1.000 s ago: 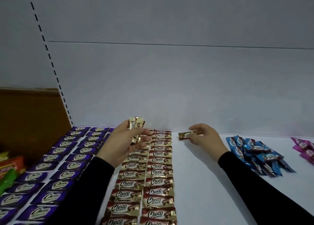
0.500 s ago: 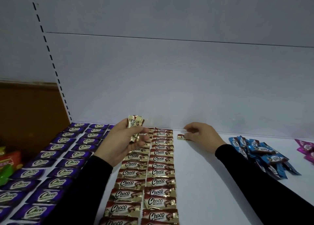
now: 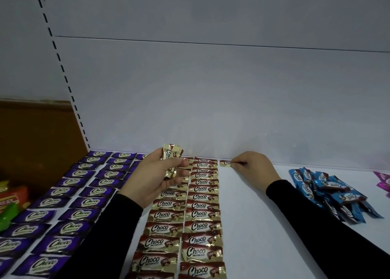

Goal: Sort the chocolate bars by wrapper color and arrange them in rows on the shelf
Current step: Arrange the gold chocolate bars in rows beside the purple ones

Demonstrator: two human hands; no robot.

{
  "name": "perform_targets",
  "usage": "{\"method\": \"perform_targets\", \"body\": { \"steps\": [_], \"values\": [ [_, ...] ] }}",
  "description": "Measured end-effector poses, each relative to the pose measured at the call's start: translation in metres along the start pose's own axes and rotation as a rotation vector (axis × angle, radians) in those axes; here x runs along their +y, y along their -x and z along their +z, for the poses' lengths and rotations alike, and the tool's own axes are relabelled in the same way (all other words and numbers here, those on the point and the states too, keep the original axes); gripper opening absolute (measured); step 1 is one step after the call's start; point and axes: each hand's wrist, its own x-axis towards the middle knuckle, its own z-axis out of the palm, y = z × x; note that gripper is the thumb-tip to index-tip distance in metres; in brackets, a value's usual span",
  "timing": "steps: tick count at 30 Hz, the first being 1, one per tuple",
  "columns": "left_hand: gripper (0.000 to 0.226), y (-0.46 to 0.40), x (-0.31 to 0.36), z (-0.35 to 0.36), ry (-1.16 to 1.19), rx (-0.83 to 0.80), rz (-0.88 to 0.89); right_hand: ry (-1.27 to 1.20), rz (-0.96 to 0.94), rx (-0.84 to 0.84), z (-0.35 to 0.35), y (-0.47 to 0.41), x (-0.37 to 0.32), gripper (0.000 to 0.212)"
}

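Left hand [image 3: 156,177] grips gold bars [image 3: 172,162]; right hand [image 3: 253,169] pinches one gold bar [image 3: 225,163].

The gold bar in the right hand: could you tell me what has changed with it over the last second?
The right hand carried the single gold bar back to the shelf's rear edge and set it down flat, starting a third gold row; it still pinches it. The left hand keeps holding its stack of gold bars raised. Laid rows unchanged.
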Motion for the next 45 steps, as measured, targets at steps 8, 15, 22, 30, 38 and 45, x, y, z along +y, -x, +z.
{"method": "perform_targets", "body": {
  "steps": [8, 15, 22, 30, 38, 45],
  "values": [
    [0.014, -0.009, -0.005, -0.004, 0.147, 0.02, -0.151, 0.062, -0.074, 0.034, 0.006, 0.001, -0.004, 0.024],
    [0.025, -0.008, -0.006, -0.001, 0.151, -0.09, -0.145, -0.018, -0.009, 0.057, 0.005, 0.003, -0.006, 0.018],
    [0.024, 0.003, -0.006, 0.008, 0.142, -0.185, -0.15, -0.688, 0.14, -0.037, -0.021, 0.031, -0.056, 0.021],
    [0.025, 0.008, -0.008, 0.014, 0.015, -0.237, -0.102, -1.137, 0.172, -0.184, -0.019, 0.057, -0.093, 0.014],
    [0.018, 0.0, -0.01, 0.011, 0.047, -0.124, -0.115, -1.129, 0.071, -0.134, -0.021, 0.057, -0.084, 0.016],
    [0.019, -0.001, -0.013, 0.012, -0.043, -0.091, -0.071, -0.773, -0.065, -0.039, -0.012, 0.056, -0.076, 0.019]
  ]
}}
